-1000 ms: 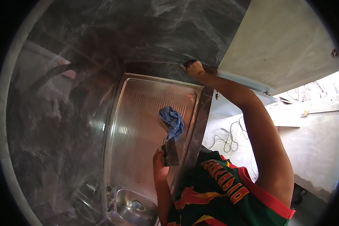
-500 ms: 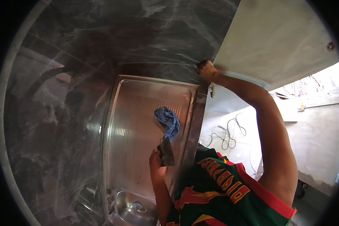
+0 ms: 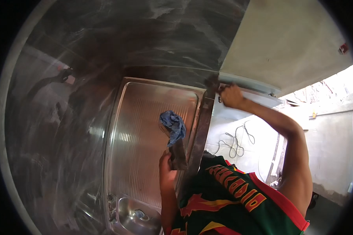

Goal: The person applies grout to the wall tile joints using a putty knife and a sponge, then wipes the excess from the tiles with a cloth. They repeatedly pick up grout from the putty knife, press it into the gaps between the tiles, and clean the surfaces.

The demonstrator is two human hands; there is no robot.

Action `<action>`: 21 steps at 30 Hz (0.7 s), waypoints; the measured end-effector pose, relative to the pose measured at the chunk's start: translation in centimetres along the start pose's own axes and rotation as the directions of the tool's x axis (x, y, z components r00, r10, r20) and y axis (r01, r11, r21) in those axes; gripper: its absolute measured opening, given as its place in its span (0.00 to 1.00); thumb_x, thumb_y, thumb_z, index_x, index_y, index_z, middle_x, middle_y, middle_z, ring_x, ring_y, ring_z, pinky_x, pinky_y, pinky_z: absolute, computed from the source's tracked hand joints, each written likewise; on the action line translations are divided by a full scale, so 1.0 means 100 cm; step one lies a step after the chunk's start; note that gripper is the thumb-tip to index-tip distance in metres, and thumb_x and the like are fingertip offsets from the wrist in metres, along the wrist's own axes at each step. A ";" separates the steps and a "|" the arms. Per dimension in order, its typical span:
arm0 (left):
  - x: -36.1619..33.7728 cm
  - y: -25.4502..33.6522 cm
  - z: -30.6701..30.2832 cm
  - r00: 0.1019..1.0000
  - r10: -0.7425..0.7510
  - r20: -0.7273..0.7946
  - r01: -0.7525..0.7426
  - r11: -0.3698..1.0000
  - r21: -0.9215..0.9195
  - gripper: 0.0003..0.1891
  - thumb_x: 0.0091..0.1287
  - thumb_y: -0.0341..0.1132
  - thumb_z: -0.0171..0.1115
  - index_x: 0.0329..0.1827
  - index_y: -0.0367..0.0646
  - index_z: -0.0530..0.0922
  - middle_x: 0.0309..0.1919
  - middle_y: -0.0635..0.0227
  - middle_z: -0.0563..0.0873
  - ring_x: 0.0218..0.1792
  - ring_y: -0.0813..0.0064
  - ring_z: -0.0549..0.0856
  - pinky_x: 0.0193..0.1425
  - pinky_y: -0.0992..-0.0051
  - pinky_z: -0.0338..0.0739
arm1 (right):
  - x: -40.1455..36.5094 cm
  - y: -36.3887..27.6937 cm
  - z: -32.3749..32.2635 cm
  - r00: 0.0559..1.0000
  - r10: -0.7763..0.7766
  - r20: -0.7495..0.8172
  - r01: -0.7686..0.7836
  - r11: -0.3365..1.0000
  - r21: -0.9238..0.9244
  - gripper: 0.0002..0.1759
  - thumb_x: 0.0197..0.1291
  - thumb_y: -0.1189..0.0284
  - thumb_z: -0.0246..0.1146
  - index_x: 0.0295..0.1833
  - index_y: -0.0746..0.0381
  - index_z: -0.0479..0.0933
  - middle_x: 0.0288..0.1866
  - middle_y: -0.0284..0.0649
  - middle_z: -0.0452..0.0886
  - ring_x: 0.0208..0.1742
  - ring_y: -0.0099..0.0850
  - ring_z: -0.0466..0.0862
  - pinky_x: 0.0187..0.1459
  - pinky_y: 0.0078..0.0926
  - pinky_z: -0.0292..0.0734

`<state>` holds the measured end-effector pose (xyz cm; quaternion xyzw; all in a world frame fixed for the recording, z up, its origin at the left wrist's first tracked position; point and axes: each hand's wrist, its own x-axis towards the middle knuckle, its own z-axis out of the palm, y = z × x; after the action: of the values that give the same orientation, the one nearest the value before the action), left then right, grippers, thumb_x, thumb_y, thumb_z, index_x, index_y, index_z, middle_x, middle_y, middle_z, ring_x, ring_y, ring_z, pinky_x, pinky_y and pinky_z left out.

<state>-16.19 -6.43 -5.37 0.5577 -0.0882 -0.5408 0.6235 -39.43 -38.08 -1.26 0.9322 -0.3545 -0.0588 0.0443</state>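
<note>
My left hand (image 3: 165, 162)'s clamped on the trowel (image 3: 179, 156) over the sink (image 3: 145, 102); right hand (image 3: 232, 96)'s by the desk (image 3: 203, 127) edge, too blurred to tell its grip. If my wrist tips, the trowel might scratch the sink.

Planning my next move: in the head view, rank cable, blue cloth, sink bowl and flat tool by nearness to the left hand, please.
1. Flat tool: in the left hand.
2. Blue cloth: just above the tool in view.
3. Sink bowl: lower left.
4. Cable: off right, on the floor.
</note>
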 end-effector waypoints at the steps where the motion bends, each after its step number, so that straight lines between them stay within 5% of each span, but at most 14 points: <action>1: -0.002 0.004 0.010 1.000 0.012 -0.018 -0.012 1.000 -0.003 0.17 0.62 0.34 0.49 0.52 0.36 0.70 0.46 0.60 0.78 0.48 0.66 0.78 0.53 0.68 0.72 | -0.008 -0.020 0.002 0.992 -0.127 -0.015 0.128 0.974 0.185 0.14 0.45 0.72 0.59 0.41 0.60 0.78 0.29 0.47 0.80 0.33 0.42 0.82 0.43 0.45 0.71; 2: -0.004 0.017 0.027 0.990 -0.125 0.061 0.136 0.962 -0.237 0.16 0.62 0.34 0.49 0.51 0.36 0.71 0.46 0.60 0.79 0.47 0.66 0.79 0.52 0.68 0.73 | -0.021 -0.049 -0.044 0.976 -0.182 0.117 0.078 0.801 0.593 0.30 0.42 0.75 0.60 0.58 0.55 0.70 0.27 0.48 0.79 0.30 0.44 0.81 0.39 0.42 0.74; 3: -0.004 0.029 0.042 0.959 -0.226 0.173 0.280 0.852 -0.442 0.16 0.62 0.35 0.49 0.50 0.37 0.72 0.45 0.61 0.79 0.47 0.66 0.79 0.51 0.68 0.73 | -0.031 -0.068 -0.055 0.937 -0.347 0.034 0.155 0.501 0.852 0.41 0.43 0.76 0.61 0.68 0.49 0.58 0.26 0.48 0.79 0.30 0.42 0.81 0.35 0.37 0.76; 4: -0.004 0.036 0.054 0.967 -0.207 0.150 0.253 0.855 -0.453 0.16 0.62 0.35 0.49 0.50 0.37 0.72 0.45 0.61 0.79 0.47 0.66 0.79 0.51 0.68 0.73 | -0.043 -0.088 -0.071 0.915 -0.404 -0.014 0.190 0.401 0.896 0.42 0.44 0.77 0.61 0.69 0.50 0.56 0.26 0.47 0.78 0.29 0.39 0.82 0.35 0.34 0.77; 6: -0.006 0.044 0.070 0.878 -0.285 0.384 0.465 0.696 -0.547 0.14 0.63 0.35 0.50 0.49 0.38 0.73 0.45 0.62 0.80 0.46 0.68 0.80 0.51 0.67 0.73 | -0.055 -0.118 -0.089 0.863 -0.475 -0.175 0.298 0.198 0.934 0.38 0.47 0.78 0.58 0.68 0.56 0.57 0.27 0.46 0.79 0.30 0.40 0.82 0.35 0.35 0.77; 10: -0.013 0.048 0.060 0.918 -0.158 0.363 0.367 0.684 -0.630 0.15 0.61 0.33 0.52 0.50 0.37 0.73 0.44 0.60 0.80 0.47 0.67 0.80 0.54 0.68 0.73 | -0.058 -0.128 -0.108 0.829 -0.487 -0.276 0.495 0.408 0.767 0.38 0.43 0.78 0.58 0.66 0.56 0.60 0.29 0.44 0.79 0.32 0.41 0.81 0.40 0.36 0.76; 12: -0.018 0.044 0.052 0.933 -0.185 0.309 0.349 0.678 -0.647 0.15 0.61 0.33 0.51 0.50 0.37 0.72 0.44 0.60 0.80 0.46 0.67 0.80 0.54 0.67 0.73 | -0.056 -0.122 -0.116 0.774 -0.572 -0.271 0.596 0.515 0.617 0.37 0.40 0.77 0.58 0.63 0.56 0.64 0.40 0.44 0.78 0.43 0.39 0.79 0.49 0.38 0.70; 15: -0.021 0.042 0.025 0.885 -0.018 0.465 0.392 0.568 -0.724 0.12 0.60 0.33 0.52 0.45 0.38 0.74 0.43 0.60 0.80 0.46 0.68 0.79 0.48 0.72 0.75 | -0.050 -0.122 -0.123 0.759 -0.597 -0.262 0.633 0.581 0.511 0.33 0.40 0.78 0.58 0.60 0.57 0.68 0.49 0.45 0.74 0.54 0.39 0.73 0.56 0.38 0.64; 16: -0.026 0.046 0.027 0.888 -0.010 0.459 0.385 0.562 -0.732 0.12 0.60 0.33 0.52 0.45 0.38 0.74 0.43 0.60 0.80 0.46 0.68 0.79 0.48 0.72 0.75 | -0.047 -0.127 -0.119 0.766 -0.578 -0.282 0.605 0.499 0.620 0.31 0.40 0.81 0.57 0.57 0.57 0.71 0.51 0.46 0.72 0.58 0.41 0.68 0.57 0.37 0.63; 18: -0.034 0.052 0.032 1.000 0.002 0.008 0.001 0.894 -0.449 0.13 0.57 0.29 0.56 0.45 0.37 0.74 0.46 0.55 0.77 0.49 0.63 0.78 0.51 0.70 0.74 | -0.044 -0.141 -0.119 0.797 -0.511 -0.323 0.551 0.395 0.735 0.30 0.40 0.82 0.56 0.55 0.58 0.72 0.49 0.46 0.72 0.57 0.42 0.69 0.56 0.37 0.63; 19: -0.038 0.048 0.027 1.000 0.002 0.009 0.002 0.889 -0.458 0.13 0.57 0.29 0.56 0.45 0.37 0.74 0.46 0.55 0.77 0.49 0.63 0.78 0.51 0.70 0.74 | -0.042 -0.148 -0.119 0.835 -0.422 -0.352 0.487 0.272 0.830 0.30 0.39 0.84 0.56 0.54 0.58 0.73 0.48 0.47 0.72 0.56 0.43 0.69 0.56 0.38 0.63; 20: -0.044 0.043 0.020 0.945 0.327 -0.024 -0.318 0.932 0.173 0.14 0.54 0.27 0.57 0.46 0.36 0.73 0.48 0.53 0.76 0.50 0.60 0.77 0.53 0.68 0.72 | -0.041 -0.154 -0.117 0.832 -0.417 -0.366 0.498 0.273 0.823 0.28 0.39 0.87 0.54 0.51 0.60 0.75 0.44 0.47 0.72 0.51 0.44 0.70 0.54 0.38 0.63; 21: -0.047 0.038 0.014 0.805 0.574 0.150 -0.491 0.502 0.712 0.17 0.52 0.25 0.59 0.46 0.35 0.73 0.49 0.51 0.75 0.52 0.57 0.75 0.56 0.67 0.70 | -0.038 -0.159 -0.111 0.834 -0.419 -0.360 0.496 0.281 0.822 0.28 0.39 0.87 0.54 0.51 0.60 0.75 0.44 0.47 0.72 0.51 0.44 0.70 0.54 0.38 0.63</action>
<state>-16.89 -4.49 0.46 0.7286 -0.4273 -0.2117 0.4917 -30.29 -23.26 8.05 0.8721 -0.0461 0.1611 -0.4597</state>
